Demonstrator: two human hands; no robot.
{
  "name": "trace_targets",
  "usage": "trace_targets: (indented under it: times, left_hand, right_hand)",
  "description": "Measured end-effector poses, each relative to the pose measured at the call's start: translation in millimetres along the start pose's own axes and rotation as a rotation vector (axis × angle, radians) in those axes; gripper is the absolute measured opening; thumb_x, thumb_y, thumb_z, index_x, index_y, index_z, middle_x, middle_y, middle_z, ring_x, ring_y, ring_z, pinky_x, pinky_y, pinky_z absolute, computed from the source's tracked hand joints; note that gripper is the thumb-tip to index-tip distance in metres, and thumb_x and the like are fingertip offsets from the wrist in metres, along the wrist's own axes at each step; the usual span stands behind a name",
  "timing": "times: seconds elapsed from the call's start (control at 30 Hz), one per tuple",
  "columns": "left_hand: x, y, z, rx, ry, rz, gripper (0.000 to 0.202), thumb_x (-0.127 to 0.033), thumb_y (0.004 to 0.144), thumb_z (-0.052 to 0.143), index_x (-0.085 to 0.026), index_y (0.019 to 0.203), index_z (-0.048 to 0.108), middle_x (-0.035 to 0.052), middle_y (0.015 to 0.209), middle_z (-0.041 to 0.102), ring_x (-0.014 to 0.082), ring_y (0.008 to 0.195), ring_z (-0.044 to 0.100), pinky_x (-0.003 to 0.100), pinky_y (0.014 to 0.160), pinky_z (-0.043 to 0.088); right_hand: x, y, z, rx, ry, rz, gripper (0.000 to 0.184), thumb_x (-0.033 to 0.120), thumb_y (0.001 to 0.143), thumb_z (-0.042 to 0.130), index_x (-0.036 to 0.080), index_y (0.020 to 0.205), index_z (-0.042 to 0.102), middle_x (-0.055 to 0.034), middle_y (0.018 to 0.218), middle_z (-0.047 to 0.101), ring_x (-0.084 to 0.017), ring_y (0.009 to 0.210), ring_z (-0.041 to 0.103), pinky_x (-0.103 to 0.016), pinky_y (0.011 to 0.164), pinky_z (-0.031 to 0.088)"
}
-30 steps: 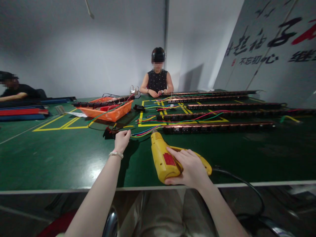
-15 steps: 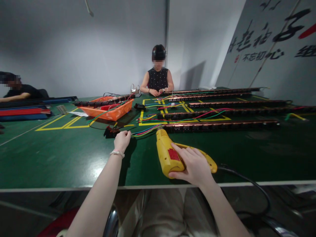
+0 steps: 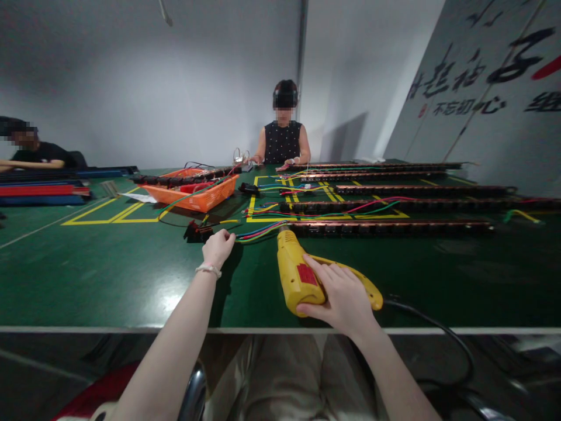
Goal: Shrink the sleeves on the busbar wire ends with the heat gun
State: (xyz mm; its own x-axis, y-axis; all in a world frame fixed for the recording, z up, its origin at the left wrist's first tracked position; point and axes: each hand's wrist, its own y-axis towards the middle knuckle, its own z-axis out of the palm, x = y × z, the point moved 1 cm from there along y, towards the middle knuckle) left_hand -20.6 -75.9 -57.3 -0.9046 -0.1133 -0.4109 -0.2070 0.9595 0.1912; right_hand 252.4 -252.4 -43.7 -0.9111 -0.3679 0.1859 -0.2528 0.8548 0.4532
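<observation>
My right hand [image 3: 344, 292] is wrapped round a yellow heat gun [image 3: 294, 275] with a red label. Its nozzle points away from me, at the spot where a bundle of coloured wires [image 3: 258, 233] meets the left end of the nearest long black-and-copper strip [image 3: 390, 228]. My left hand [image 3: 218, 248] is closed on the other end of these wires, beside a black connector block [image 3: 198, 232]. The fingertips of the left hand are partly hidden by the hand itself. A black cord [image 3: 429, 321] trails from the heat gun's rear over the table edge.
More strips [image 3: 421, 190] with loose wires lie behind the nearest one. An orange basket [image 3: 205, 199] holding similar parts stands left of centre. Red and blue bars [image 3: 44, 196] are stacked at far left. One person [image 3: 284, 137] sits opposite; another [image 3: 37, 152] sits at left.
Both my hands, the wires and the heat gun stay almost in place. The person opposite has moved their hands apart. The view has shifted slightly.
</observation>
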Motion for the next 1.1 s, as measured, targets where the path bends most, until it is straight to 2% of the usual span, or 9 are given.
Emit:
trace_targets:
  times: [0.1, 0.3, 0.47, 0.57, 0.73, 0.93, 1.1]
  left_hand:
    - [-2, -1, -1.4, 0.011, 0.027, 0.004, 0.037, -0.05, 0.082, 0.039, -0.025, 0.084, 0.066, 0.0092, 0.09, 0.07, 0.0278, 0.088, 0.062, 0.031, 0.062, 0.037]
    - [-3, -2, -2.9, 0.069, 0.03, 0.13, 0.041, -0.054, 0.082, 0.039, -0.024, 0.075, 0.066, 0.0068, 0.082, 0.07, 0.0248, 0.085, 0.063, 0.028, 0.056, 0.032]
    - [-2, -1, -0.8, 0.066, 0.029, 0.149, 0.044, -0.057, 0.083, 0.037, -0.024, 0.073, 0.064, 0.0066, 0.077, 0.068, 0.024, 0.08, 0.062, 0.028, 0.054, 0.029]
    - [-1, 0, 0.9, 0.047, 0.026, 0.142, 0.043, -0.055, 0.084, 0.035, -0.024, 0.073, 0.063, 0.0069, 0.079, 0.068, 0.0242, 0.08, 0.062, 0.028, 0.054, 0.028]
    - [-1, 0, 1.7, 0.001, -0.033, 0.103, 0.039, -0.052, 0.085, 0.035, -0.024, 0.079, 0.062, 0.0068, 0.085, 0.069, 0.0233, 0.082, 0.06, 0.027, 0.055, 0.027]
    - [-1, 1, 0.7, 0.002, -0.09, 0.108, 0.042, -0.051, 0.085, 0.033, -0.022, 0.068, 0.058, 0.0062, 0.077, 0.065, 0.0205, 0.074, 0.057, 0.027, 0.054, 0.026]
    - [2, 3, 1.4, 0.003, -0.16, 0.107, 0.045, -0.052, 0.084, 0.034, -0.02, 0.063, 0.058, 0.0043, 0.067, 0.06, 0.0172, 0.065, 0.051, 0.027, 0.053, 0.026]
  right_hand:
    - [0, -1, 0, 0.009, 0.01, 0.017, 0.091, 0.074, 0.071, 0.053, 0.018, 0.141, 0.036, -0.0079, 0.109, 0.064, -0.028, 0.099, 0.056, -0.041, 0.086, 0.039]
    - [2, 1, -3, 0.037, 0.028, 0.04, 0.09, 0.073, 0.071, 0.054, 0.019, 0.141, 0.034, -0.0078, 0.11, 0.063, -0.027, 0.099, 0.055, -0.042, 0.089, 0.037]
    - [10, 2, -5, 0.07, 0.039, 0.0, 0.112, 0.078, 0.057, 0.062, 0.018, 0.145, 0.024, -0.0085, 0.109, 0.061, -0.028, 0.096, 0.055, -0.044, 0.091, 0.038]
    - [19, 2, -2, 0.099, 0.058, -0.011, 0.121, 0.078, 0.051, 0.065, 0.019, 0.146, 0.02, -0.0088, 0.106, 0.06, -0.028, 0.092, 0.056, -0.043, 0.085, 0.042]
    - [44, 2, 4, 0.145, 0.104, -0.07, 0.121, 0.082, 0.05, 0.061, 0.018, 0.145, 0.023, -0.0095, 0.105, 0.059, -0.028, 0.092, 0.056, -0.044, 0.084, 0.043]
    - [74, 6, 14, 0.197, 0.127, -0.194, 0.119, 0.082, 0.055, 0.057, 0.014, 0.146, 0.021, -0.0089, 0.102, 0.059, -0.027, 0.087, 0.055, -0.044, 0.08, 0.043]
    - [83, 6, 22, 0.177, 0.131, -0.236, 0.119, 0.084, 0.055, 0.053, 0.013, 0.146, 0.022, -0.0085, 0.1, 0.059, -0.025, 0.083, 0.055, -0.043, 0.077, 0.042]
